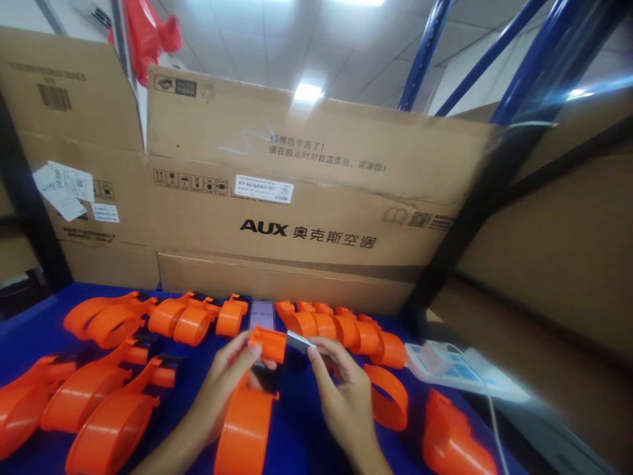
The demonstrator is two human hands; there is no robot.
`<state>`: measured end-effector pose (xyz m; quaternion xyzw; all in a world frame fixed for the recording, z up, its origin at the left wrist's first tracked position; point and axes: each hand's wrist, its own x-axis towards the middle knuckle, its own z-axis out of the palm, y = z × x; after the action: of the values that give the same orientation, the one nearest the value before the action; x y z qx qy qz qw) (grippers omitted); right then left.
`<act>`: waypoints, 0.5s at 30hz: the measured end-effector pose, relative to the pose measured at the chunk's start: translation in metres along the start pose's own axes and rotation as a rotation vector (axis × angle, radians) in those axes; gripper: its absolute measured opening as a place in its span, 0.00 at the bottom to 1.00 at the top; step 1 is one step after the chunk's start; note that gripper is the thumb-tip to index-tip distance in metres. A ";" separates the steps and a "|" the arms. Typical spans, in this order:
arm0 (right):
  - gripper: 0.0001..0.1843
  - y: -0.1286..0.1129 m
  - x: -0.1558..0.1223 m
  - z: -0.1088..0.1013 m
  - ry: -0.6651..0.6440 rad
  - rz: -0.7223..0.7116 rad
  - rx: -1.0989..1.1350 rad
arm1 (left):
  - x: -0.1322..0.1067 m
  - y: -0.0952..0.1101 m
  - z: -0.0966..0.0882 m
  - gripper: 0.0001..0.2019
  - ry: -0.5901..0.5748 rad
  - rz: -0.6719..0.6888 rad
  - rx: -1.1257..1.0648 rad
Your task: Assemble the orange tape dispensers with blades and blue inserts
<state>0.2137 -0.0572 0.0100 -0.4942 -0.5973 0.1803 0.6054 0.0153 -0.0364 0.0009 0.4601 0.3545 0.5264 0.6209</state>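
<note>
Orange holder (247,422) occupies left hand (228,376), right hand's (345,384) strip (301,341) just outside.

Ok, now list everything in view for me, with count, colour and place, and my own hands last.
Held orange part: 1, orange, left hand
Small piece: 1, silver-grey, right hand
Loose orange parts: over a dozen, orange, left and right
Work surface: 1, blue, underneath
Flat rectangular item: 1, pale-faced, back centre
Apparent power strip: 1, white and pale blue, right
Cable: 1, white, right
Cardboard panels: several, brown, behind
Labels: several, white, on cardboard
Rack beams: several, blue or dark, both sides
Plastic: 1 bunch, red, upper left
Ceiling lights: several, white, top
Left hand: 1, bare, centre-left
Right hand: 1, bare, centre-right
</note>
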 end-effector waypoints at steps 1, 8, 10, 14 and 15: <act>0.13 -0.002 -0.001 0.000 0.004 -0.027 -0.028 | 0.001 0.000 -0.001 0.20 -0.004 0.001 0.022; 0.10 -0.006 -0.004 0.002 -0.042 -0.105 -0.103 | -0.002 -0.002 -0.003 0.25 -0.084 0.043 0.166; 0.10 -0.005 -0.005 0.003 -0.068 -0.100 -0.102 | -0.005 -0.001 -0.001 0.25 -0.113 0.048 0.181; 0.09 0.000 -0.005 0.004 -0.104 -0.090 -0.103 | -0.007 -0.001 0.003 0.27 -0.124 0.037 0.177; 0.10 0.001 -0.005 0.005 -0.100 -0.081 -0.095 | -0.007 -0.002 0.003 0.27 -0.108 0.031 0.165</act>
<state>0.2087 -0.0589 0.0060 -0.4882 -0.6542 0.1518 0.5574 0.0174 -0.0436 0.0001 0.5426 0.3557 0.4794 0.5910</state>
